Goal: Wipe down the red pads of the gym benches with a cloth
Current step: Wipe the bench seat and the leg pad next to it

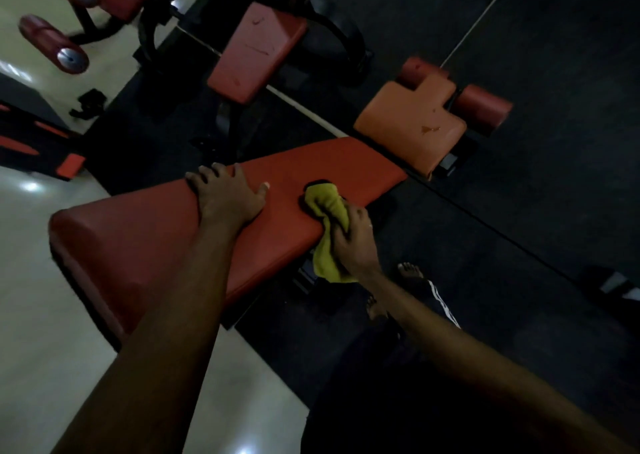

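A long red bench pad (145, 242) runs across the middle of the head view. My left hand (227, 194) rests flat on its far edge, fingers spread over the rim. My right hand (353, 242) grips a bunched yellow cloth (325, 204) and presses its front end onto the pad near the right end. Part of the cloth hangs down over the pad's near edge below my hand.
Another red pad (256, 51) stands on a black frame behind. An orange notched pad (412, 124) with red rollers (481, 107) lies at the right. Padded rollers (52, 43) stick out at top left. Black rubber floor (519, 194) right, pale tiles (34, 315) left. My bare foot (410, 270) stands near the bench.
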